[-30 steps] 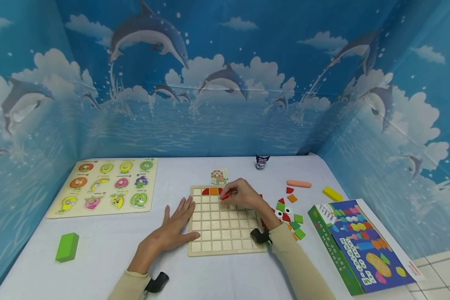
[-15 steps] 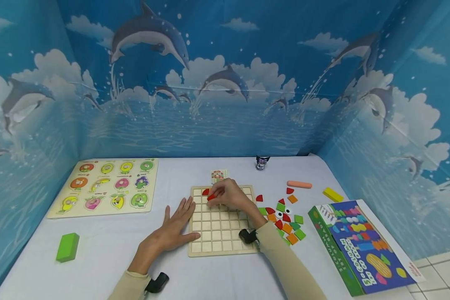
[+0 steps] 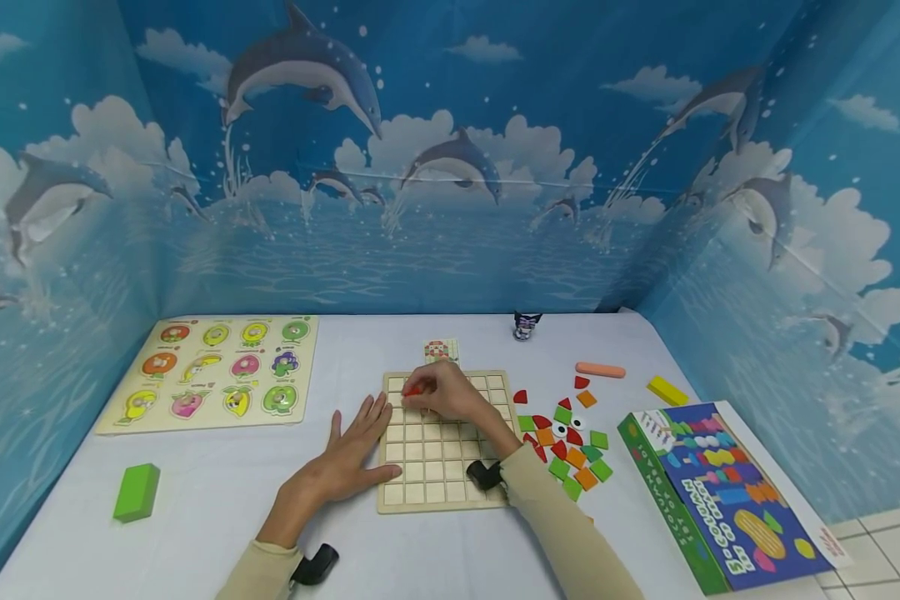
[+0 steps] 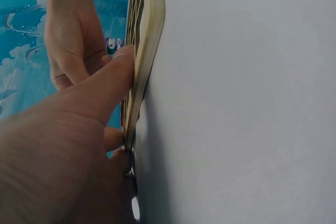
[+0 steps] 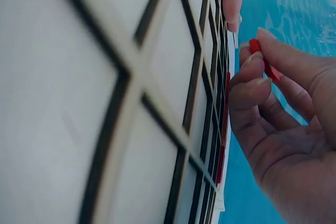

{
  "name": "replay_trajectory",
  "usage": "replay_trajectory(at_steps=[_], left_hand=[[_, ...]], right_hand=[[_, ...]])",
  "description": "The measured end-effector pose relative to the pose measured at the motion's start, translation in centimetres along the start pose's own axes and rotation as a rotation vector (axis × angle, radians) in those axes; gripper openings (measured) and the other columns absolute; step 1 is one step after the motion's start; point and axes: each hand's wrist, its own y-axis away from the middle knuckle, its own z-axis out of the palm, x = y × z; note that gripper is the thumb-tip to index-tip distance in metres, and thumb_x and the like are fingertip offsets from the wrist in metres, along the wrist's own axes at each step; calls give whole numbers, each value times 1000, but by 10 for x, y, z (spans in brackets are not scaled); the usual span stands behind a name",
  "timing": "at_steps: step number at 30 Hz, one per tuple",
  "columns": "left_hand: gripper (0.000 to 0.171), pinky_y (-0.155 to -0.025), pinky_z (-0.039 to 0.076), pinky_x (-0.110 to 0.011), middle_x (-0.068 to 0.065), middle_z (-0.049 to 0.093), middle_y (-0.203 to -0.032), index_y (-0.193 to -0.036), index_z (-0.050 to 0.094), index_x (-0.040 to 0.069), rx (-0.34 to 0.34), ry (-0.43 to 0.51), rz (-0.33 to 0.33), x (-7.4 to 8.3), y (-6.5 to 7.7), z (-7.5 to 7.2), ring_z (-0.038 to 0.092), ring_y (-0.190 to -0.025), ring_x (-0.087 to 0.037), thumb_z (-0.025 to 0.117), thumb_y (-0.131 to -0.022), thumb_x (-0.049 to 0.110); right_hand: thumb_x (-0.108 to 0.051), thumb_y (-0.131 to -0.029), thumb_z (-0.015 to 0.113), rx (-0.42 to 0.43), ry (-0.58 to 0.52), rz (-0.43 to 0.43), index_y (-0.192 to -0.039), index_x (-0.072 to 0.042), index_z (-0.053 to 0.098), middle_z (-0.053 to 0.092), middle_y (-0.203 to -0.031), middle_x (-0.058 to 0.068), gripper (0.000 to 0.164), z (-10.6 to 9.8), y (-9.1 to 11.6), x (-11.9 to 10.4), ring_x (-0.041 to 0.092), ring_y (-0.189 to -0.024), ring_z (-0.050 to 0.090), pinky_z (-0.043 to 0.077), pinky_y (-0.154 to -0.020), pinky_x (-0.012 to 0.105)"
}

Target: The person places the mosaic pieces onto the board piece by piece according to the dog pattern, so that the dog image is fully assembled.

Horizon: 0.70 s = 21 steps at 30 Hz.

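Note:
My right hand [image 3: 450, 393] is over the upper left of the wooden grid board [image 3: 432, 472], pinching a small red wooden tile [image 5: 271, 72] between thumb and fingers. The right wrist view shows this tile raised off the grid, with red pieces [image 5: 220, 165] lying in the row beyond. In the head view my hand hides most of that row. My left hand [image 3: 348, 457] lies along the board's left edge with fingers spread and straight. Its thumb [image 4: 113, 80] touches the board's side in the left wrist view. Just behind the board lies a small picture card [image 3: 441, 350].
Loose red, orange and green tiles [image 3: 559, 468] lie right of the board, with two eye-patterned pieces among them. Farther right are a colourful box [image 3: 735, 492], a yellow block [image 3: 667, 390] and an orange stick [image 3: 600, 369]. At left are a fruit puzzle [image 3: 217, 392] and green block [image 3: 137, 493].
My right hand has moved left across the board's top with the red tile in its grip, uncovering more loose tiles at right. The left hand has stayed at the board's edge.

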Motion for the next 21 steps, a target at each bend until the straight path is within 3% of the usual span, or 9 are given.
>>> replay_trajectory(at_steps=[3,11,15,21], left_hand=[[101,-127,-14,-72,-6,3,-182,-172,18,6,-2,-7,2,-2,0,1,-3,-168,-32,75,-100,48],[102,-127,-16,-71,-5,1,-182,-173,17,7,-16,7,-3,-2,-1,0,-5,-168,-32,75,-100,48],[102,-126,-18,-71,-10,3,-182,-172,19,3,-16,49,18,3,2,-5,-5,-168,-34,74,-100,49],[103,-122,-21,-75,-13,4,-182,-172,18,2,-8,100,66,4,5,-8,-7,-168,-36,70,-101,55]], right_hand=[[-7,-96,82,17,-14,28,-103,-1,83,79,-88,7,9,2,-2,-1,13,-66,71,58,-59,23],[2,-100,74,-5,-155,110,-115,6,80,80,-88,15,17,6,-4,-3,29,-69,77,65,-60,33],[2,-96,78,23,-180,145,-108,5,79,78,-86,14,12,10,-6,-5,27,-67,77,65,-60,33],[3,-92,83,52,-191,123,-96,5,77,77,-78,17,6,15,-10,-6,31,-63,75,64,-55,34]])
